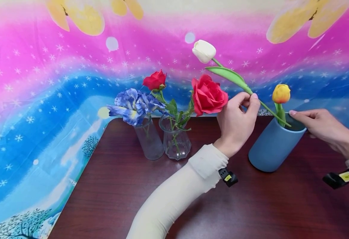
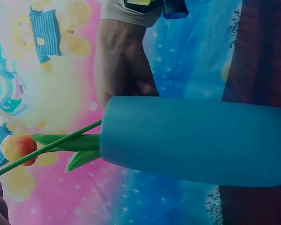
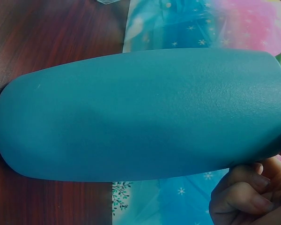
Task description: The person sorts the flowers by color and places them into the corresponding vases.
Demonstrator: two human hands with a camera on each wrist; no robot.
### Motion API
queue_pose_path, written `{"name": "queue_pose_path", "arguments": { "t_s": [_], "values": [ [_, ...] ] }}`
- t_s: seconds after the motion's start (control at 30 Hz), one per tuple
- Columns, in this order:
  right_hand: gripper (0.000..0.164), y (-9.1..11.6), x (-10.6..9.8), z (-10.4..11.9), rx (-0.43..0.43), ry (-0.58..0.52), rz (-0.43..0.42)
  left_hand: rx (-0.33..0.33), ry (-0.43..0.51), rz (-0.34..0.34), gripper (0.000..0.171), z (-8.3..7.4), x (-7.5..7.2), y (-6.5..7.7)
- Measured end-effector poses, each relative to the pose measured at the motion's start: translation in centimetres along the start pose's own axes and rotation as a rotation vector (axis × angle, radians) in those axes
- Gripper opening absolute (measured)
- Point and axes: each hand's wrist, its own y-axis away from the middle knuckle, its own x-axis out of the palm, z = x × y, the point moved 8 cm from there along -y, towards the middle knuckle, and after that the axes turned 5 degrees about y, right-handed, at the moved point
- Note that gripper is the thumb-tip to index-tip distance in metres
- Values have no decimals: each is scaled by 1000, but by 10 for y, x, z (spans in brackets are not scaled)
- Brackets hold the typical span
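Note:
My left hand (image 1: 237, 121) pinches the green stem of a white tulip (image 1: 204, 51) between thumb and fingers. The tulip slants, its bloom up to the left and its stem end at the mouth of a matte blue vase (image 1: 274, 146). Inside that vase stands a yellow-orange tulip (image 1: 281, 93), also seen in the left wrist view with its orange bloom (image 2: 18, 149). My right hand (image 1: 327, 127) grips the vase's rim at the right, thumb at the edge. In the right wrist view, curled fingers (image 3: 243, 192) are against the vase's side near the rim.
Left of the blue vase stand two clear glass vases: a fluted one (image 1: 177, 146) with red roses (image 1: 209, 95) and a straight one (image 1: 150, 142) with blue-violet flowers (image 1: 134, 105). All are on a dark reddish wooden table (image 1: 108, 199). A colourful printed cloth (image 1: 72, 66) hangs behind.

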Motion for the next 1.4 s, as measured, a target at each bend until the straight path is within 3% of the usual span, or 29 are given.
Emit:
{"name": "queue_pose_path", "arguments": {
  "t_s": [0.07,0.1,0.33,0.57,1.4],
  "values": [
    [76,0,0,1,2,17,1,4,-29,3,20,2,2,0],
    [78,0,0,1,2,18,0,4,-35,6,20,3,3,0],
    [79,-1,0,0,0,17,2,39,-92,41,22,6,14,4],
    [81,0,2,0,13,37,19,42,-231,99,26,10,29,10],
    [79,2,3,3,0,39,13,98,-518,287,25,19,73,27]
  ]
}}
